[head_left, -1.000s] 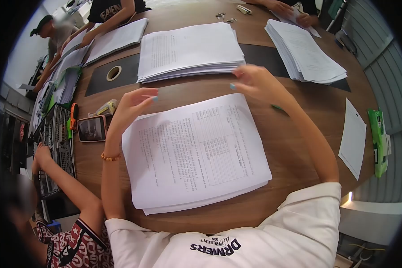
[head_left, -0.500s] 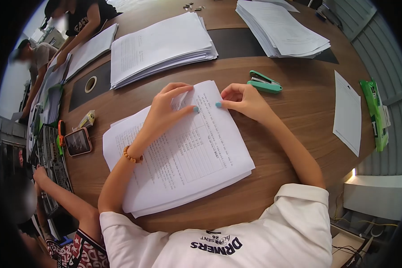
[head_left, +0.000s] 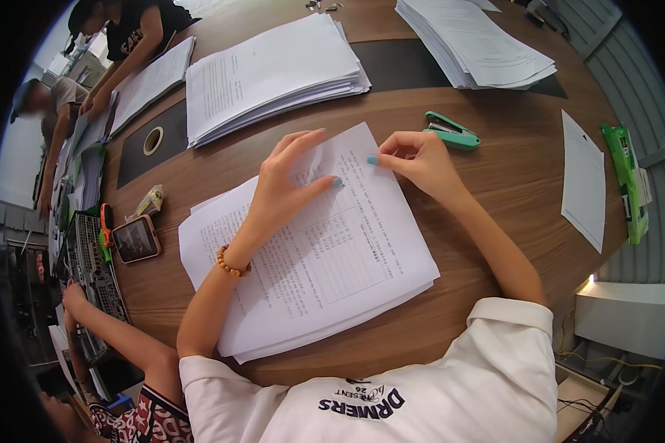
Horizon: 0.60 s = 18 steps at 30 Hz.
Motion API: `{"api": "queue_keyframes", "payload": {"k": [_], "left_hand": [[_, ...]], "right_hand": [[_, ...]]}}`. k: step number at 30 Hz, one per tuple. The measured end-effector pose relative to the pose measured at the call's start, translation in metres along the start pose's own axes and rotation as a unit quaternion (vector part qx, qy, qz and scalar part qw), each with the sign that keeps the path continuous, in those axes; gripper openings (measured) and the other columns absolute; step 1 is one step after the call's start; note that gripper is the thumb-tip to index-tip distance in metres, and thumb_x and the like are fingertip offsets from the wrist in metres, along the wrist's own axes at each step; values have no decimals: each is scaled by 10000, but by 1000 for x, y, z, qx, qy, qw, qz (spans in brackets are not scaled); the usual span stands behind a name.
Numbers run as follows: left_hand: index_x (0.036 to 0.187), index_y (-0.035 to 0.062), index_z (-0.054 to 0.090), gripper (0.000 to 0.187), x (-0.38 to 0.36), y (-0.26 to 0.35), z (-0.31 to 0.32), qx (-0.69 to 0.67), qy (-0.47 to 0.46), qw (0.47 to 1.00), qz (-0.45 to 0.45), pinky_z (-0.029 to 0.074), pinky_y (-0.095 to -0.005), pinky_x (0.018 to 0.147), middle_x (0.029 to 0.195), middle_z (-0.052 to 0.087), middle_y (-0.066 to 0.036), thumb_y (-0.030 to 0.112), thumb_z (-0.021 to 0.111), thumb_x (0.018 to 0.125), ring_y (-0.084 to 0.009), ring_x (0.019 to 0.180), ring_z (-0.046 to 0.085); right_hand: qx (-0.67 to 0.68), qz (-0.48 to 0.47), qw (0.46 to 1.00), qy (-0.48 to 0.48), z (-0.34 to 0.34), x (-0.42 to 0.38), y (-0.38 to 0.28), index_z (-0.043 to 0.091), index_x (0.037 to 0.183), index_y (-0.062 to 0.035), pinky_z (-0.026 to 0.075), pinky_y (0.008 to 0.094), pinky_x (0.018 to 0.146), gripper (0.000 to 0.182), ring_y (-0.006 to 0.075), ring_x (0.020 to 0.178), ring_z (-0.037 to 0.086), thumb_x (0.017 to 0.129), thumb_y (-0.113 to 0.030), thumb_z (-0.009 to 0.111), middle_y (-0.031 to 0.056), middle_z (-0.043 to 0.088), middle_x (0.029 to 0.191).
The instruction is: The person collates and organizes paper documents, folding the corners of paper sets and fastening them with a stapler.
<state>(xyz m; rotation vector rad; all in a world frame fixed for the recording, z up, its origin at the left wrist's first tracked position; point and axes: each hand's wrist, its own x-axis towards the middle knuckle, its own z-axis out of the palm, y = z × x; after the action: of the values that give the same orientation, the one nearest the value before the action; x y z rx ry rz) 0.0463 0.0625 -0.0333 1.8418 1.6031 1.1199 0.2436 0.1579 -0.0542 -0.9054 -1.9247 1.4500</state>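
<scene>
- Counter (head_left: pixel 495 192): the printed sheets (head_left: pixel 332 317) lie on its near side, lower edges uneven; a sideways tug could fan them further.
- Tall paper stack (head_left: pixel 273 74): just beyond the sheets' top corner; a forward shove could knock its loose edges askew.
- Printed sheets: the right hand (head_left: pixel 425 166) has its grip pinching their upper right edge; squeezed or pulled hard, that edge might crease or tear.
- Left hand (head_left: pixel 284 173): grip spread, thumb and fingers apart over the page; with light pressure, the pages could slip or swivel.
- Green stapler (head_left: pixel 454 136): splayed beside the right knuckles, easily bumped.
</scene>
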Motion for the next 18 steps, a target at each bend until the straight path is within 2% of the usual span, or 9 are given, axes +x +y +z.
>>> {"api": "queue_keyframes", "payload": {"k": [3, 5, 6, 8, 9, 11, 12, 15, 18], "left_hand": [[1062, 35, 566, 436, 0, 0, 0, -3, 11, 1000, -1, 407, -290, 830, 1105, 533, -87, 70, 684, 644, -186, 1012, 505], [898, 61, 629, 307, 0, -5, 1, -42, 18, 999, 6, 408, -315, 833, 1061, 562, -72, 25, 695, 601, -205, 1008, 511], [898, 61, 629, 307, 0, -6, -1, -42, 20, 999, 5, 408, -315, 833, 1061, 562, -72, 25, 695, 601, -205, 1008, 511], [685, 89, 622, 194, -3, -9, -7, 73, 2, 986, 148, 412, -325, 824, 966, 606, -33, -2, 715, 540, -214, 992, 525], [685, 89, 622, 194, -6, -8, -7, 74, 2, 986, 147, 412, -325, 824, 966, 606, -33, -2, 715, 540, -214, 992, 525], [568, 108, 552, 206, -15, -4, -6, 90, 11, 978, 188, 381, -330, 853, 883, 618, 39, -5, 715, 517, -200, 1000, 513], [573, 108, 541, 221, -17, -4, -4, 90, 14, 978, 189, 382, -324, 842, 877, 620, 44, 3, 725, 511, -190, 997, 513], [585, 107, 551, 211, -21, -5, -4, 94, 6, 978, 184, 382, -321, 836, 862, 623, 46, 5, 724, 520, -190, 988, 516], [596, 106, 558, 202, -23, -4, -5, 99, 0, 979, 175, 378, -319, 835, 851, 624, 49, 7, 722, 530, -186, 977, 519]], "right_hand": [[-48, -30, 998, 15, -1, -7, -9, 631, 733, -17, 397, 187, 482, 121, 59, 567, 532, 702, -127, 671, 35, 618, 716], [-131, -147, 980, 11, -1, -16, -21, 646, 750, -49, 386, 195, 473, 60, 62, 578, 521, 716, -99, 648, 18, 616, 757], [-131, -147, 980, 10, -4, -19, -23, 646, 750, -49, 386, 195, 473, 60, 62, 578, 521, 716, -99, 648, 18, 616, 757], [-123, -356, 909, -178, -11, -23, -25, 649, 772, -68, 376, 194, 457, 52, 72, 602, 518, 722, -69, 635, 5, 609, 781], [-122, -357, 909, -179, -13, -23, -22, 649, 772, -68, 376, 194, 457, 52, 72, 602, 518, 722, -69, 635, 5, 609, 781], [-98, -211, 968, -95, -18, -20, -16, 637, 808, -53, 375, 201, 499, 102, 69, 623, 495, 707, -51, 648, 32, 597, 788], [-116, -136, 982, -64, -19, -14, -14, 639, 915, -74, 377, 201, 520, 209, 82, 672, 495, 706, -74, 654, 42, 576, 888], [-140, -174, 975, 16, -7, -1, -2, 615, 1025, -103, 386, 197, 548, 323, 76, 729, 487, 706, -102, 662, 55, 526, 1007], [-215, -183, 959, 15, 4, 5, 11, 583, 1089, -110, 419, 238, 643, 406, 122, 808, 474, 694, -127, 674, 77, 452, 1107]]}}
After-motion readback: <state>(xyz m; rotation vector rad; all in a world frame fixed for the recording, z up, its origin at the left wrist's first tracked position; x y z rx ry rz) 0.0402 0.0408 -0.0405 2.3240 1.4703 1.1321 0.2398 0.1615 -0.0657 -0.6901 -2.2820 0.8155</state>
